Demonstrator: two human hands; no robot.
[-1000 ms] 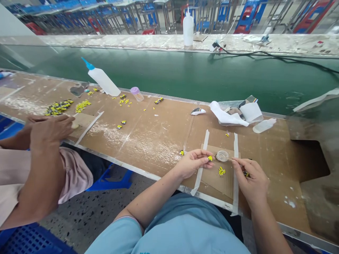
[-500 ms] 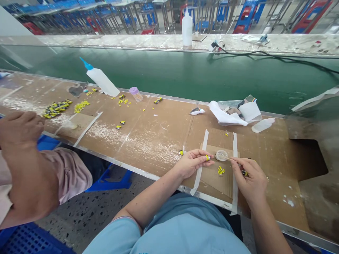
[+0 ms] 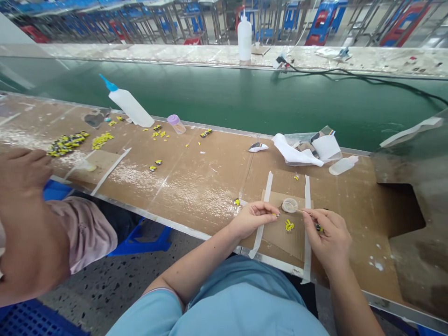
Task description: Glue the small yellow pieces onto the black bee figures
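Note:
My left hand [image 3: 254, 218] pinches a tiny yellow-and-black bead [image 3: 276, 215] between thumb and fingertip. My right hand [image 3: 329, 231] holds a thin stick [image 3: 297, 210], whose tip reaches toward the bead, just past a small round clear dish [image 3: 290, 205]. A dark-and-yellow piece [image 3: 318, 227] shows among my right fingers. A little heap of yellow pieces [image 3: 289, 225] lies on a cardboard sheet [image 3: 280, 242] between my hands, and the sheet is held down with white tape strips [image 3: 307, 228].
A co-worker's hand [image 3: 21, 172] rests at the bench edge on the left, near piles of yellow-black pieces [image 3: 66, 143]. A blue-tipped glue bottle [image 3: 129, 106], a lilac-capped jar [image 3: 176, 124] and white wrappings [image 3: 294, 150] stand along the bench's far side, before a green conveyor belt [image 3: 245, 98].
The co-worker's hand has moved left, away from the bench top. The view has drifted slightly left. My hands stay close to the dish, with the bead still pinched.

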